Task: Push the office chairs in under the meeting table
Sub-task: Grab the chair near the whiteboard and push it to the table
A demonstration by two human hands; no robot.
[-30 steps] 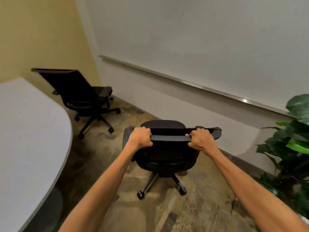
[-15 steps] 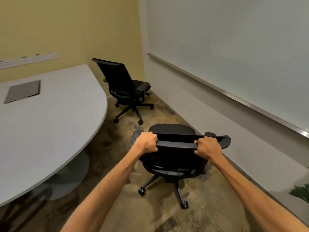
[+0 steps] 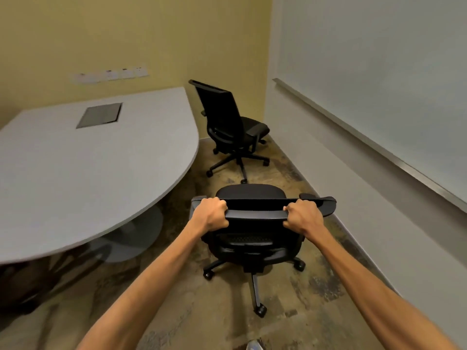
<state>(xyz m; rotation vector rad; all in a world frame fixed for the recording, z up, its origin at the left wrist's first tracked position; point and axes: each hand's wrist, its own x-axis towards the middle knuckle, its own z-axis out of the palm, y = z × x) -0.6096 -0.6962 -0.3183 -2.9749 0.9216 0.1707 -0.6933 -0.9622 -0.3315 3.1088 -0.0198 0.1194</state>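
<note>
A black office chair [image 3: 252, 238] on castors stands right in front of me, its back towards me. My left hand [image 3: 211, 214] grips the left end of its top rail and my right hand [image 3: 302, 217] grips the right end. The chair sits on the floor to the right of the grey meeting table [image 3: 88, 168], apart from its curved edge. A second black office chair [image 3: 227, 125] stands farther back near the room's corner, off the table's far right end and turned away from it.
A dark hatch [image 3: 99, 114] is set into the tabletop, and the table's round pedestal base [image 3: 131, 236] stands below the curved edge. A whiteboard with a metal rail [image 3: 366, 137] runs along the right wall. Yellow wall with sockets [image 3: 111, 74] behind. Dark shapes lie under the table at lower left.
My view has swung left: the table and far chair now fill more of the frame, and the plant at right is out of sight. The held chair has turned with me, both hands still gripping.
</note>
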